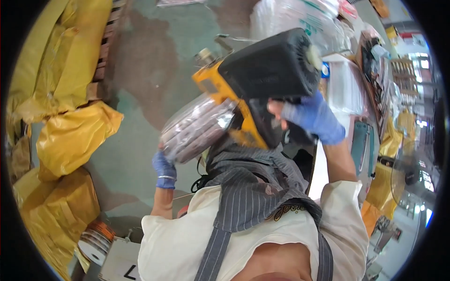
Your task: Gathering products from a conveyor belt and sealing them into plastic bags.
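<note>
My right hand point(316, 117), in a blue glove with bare fingertips, is closed round the handle of a black-and-yellow hand-held machine point(267, 65). The machine has a bulky black housing, a yellow frame and a round vented end; its exact kind is not clear. Just below its yellow frame, a clear plastic-wrapped bundle of long brownish pieces point(194, 129) is tilted in front of my apron. Also gloved in blue, my left hand point(164, 168) grips the bundle's lower left end, its fingers partly hidden behind it. Whether machine and bundle touch cannot be made out.
Yellow plastic-wrapped packages point(75, 136) line the left, beside a wooden pallet point(105, 42). White plastic bags point(300, 23) lie at the far right. A teal tool or case point(362, 145) and stacked clear bags point(346, 89) are right of my arm. Wire spools point(96, 241) stand lower left.
</note>
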Motion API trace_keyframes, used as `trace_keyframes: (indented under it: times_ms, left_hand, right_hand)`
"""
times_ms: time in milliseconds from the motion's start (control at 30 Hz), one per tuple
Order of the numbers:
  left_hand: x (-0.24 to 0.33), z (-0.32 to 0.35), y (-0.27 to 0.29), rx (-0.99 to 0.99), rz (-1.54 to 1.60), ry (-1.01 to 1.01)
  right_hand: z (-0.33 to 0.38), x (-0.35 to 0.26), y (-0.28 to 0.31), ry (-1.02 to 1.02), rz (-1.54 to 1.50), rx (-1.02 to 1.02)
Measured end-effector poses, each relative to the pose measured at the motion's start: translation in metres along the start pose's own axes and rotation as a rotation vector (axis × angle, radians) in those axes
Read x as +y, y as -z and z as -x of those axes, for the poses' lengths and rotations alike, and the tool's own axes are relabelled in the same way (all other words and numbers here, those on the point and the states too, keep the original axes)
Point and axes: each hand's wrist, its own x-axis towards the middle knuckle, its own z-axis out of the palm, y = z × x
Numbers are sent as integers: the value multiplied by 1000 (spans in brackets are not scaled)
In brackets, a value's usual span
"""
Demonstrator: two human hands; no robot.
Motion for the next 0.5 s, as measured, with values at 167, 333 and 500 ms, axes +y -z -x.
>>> trace_keyframes:
  times_ms: [167,333,500]
  left_hand:
    - [-7,41,-48,148,-274,-171]
    - [-13,73,-79,350,-227,-137]
    - [-26,16,-57,436,-327,-232]
  right_hand:
    - [-106,150,111,-161,411,139]
    - [-179,324,165,-268,724,260]
    - [-151,282,117,-306,902,362]
